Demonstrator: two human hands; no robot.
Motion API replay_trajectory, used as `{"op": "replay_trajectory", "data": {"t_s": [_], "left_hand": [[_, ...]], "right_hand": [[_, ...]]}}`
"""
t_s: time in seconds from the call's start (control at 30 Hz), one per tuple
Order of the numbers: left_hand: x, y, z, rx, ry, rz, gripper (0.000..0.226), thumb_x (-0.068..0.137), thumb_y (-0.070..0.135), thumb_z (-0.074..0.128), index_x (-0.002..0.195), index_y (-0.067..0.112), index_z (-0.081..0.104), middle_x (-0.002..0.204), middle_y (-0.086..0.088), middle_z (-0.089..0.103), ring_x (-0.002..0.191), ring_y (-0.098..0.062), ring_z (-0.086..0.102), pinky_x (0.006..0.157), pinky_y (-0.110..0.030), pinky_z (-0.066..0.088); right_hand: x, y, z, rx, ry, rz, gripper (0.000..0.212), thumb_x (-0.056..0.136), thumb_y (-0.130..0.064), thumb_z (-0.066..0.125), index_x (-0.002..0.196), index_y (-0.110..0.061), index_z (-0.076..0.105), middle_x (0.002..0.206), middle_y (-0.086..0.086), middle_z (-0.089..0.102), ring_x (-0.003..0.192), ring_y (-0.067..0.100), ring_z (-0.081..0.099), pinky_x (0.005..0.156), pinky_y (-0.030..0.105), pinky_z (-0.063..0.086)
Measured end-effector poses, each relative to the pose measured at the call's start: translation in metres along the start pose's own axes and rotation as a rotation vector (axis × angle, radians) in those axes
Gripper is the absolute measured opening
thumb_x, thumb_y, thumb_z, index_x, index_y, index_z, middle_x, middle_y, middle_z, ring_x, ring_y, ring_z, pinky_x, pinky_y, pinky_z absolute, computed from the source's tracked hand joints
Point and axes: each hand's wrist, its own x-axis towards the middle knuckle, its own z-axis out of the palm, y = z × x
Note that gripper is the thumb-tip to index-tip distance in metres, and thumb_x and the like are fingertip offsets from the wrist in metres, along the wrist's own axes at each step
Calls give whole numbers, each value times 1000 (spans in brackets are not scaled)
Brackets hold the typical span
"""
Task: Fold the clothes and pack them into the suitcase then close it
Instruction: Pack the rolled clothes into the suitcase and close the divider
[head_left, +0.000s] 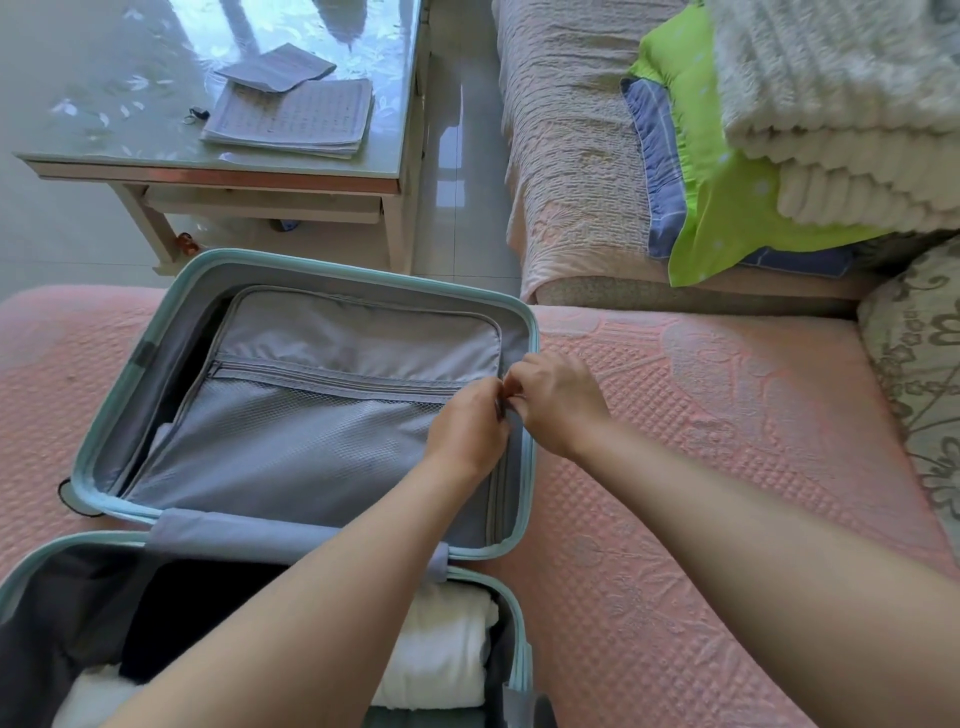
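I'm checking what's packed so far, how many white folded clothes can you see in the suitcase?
2. One white roll lies at the near half's right side, beside the left forearm. Another white piece shows at the bottom left corner. The arms and the zipped divider may hide more.

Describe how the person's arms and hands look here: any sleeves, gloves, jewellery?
Both forearms are bare up to the bottom picture edge, with no sleeve in view. The left hand and right hand wear no gloves, and no watch, bracelet or ring shows on the visible sides.
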Motion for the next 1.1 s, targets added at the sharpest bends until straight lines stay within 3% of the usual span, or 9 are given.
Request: {"op": "replay_trajectory", "data": {"t_s": [0.13,0.2,0.27,0.37,0.53,0.67,0.83,0.93,1.1], "left_hand": [[19,1,4,0,62,-59,11,86,16,62,89,16,73,93,-6,70,89,-28,63,67,-31,45],[26,1,1,-1,48,-97,10,84,18,66,87,20,75,89,-2,71,85,-25,64,66,-30,48],[39,0,-6,-31,46,-134,3,83,24,72,83,24,75,81,2,71,79,-21,65,66,-29,50],[66,2,-21,-73,78,-116,12,78,29,79,70,27,70,70,6,67,73,-17,65,65,-26,49],[104,5,-30,-50,90,-79,12,77,32,79,70,25,71,75,5,71,75,-16,66,69,-27,53],[117,-6,-27,21,114,-74,19,81,33,77,68,25,66,77,5,67,79,-19,63,71,-29,52],[129,-13,-28,-23,162,-197,19,86,37,72,75,23,66,84,4,66,83,-19,60,69,-27,41],[130,-14,-26,-82,167,-158,21,86,34,71,72,22,63,81,1,68,81,-19,61,72,-27,46],[135,-22,-40,-121,46,-93,22,83,34,76,66,25,67,68,7,68,71,-15,65,70,-26,52]], "right_hand": [[-4,5,11,261,79,128,27,87,-24,62,115,-23,62,117,-2,61,116,22,51,102,38,36],[-1,8,15,340,35,194,43,85,-23,58,128,-20,55,127,1,55,122,23,50,103,39,40],[3,8,18,319,-35,227,49,87,-33,58,133,-20,52,132,3,50,122,24,51,99,41,44],[17,-1,26,148,31,229,43,89,-48,55,119,-18,57,122,8,53,116,29,50,92,41,41],[48,-9,32,-47,184,329,37,98,-47,42,113,-19,63,115,7,62,110,30,50,90,43,32],[54,-5,33,-35,189,302,35,98,-42,43,106,-21,70,108,4,68,108,28,54,90,42,32],[59,-7,34,-62,162,318,26,88,-35,51,104,-22,67,108,2,67,109,27,54,92,41,32],[74,-15,31,20,189,398,32,90,-40,46,108,-20,64,113,5,66,113,29,54,94,41,33],[96,-10,26,53,191,388,31,93,-44,52,104,-25,73,105,4,71,107,27,60,93,39,32]]}}
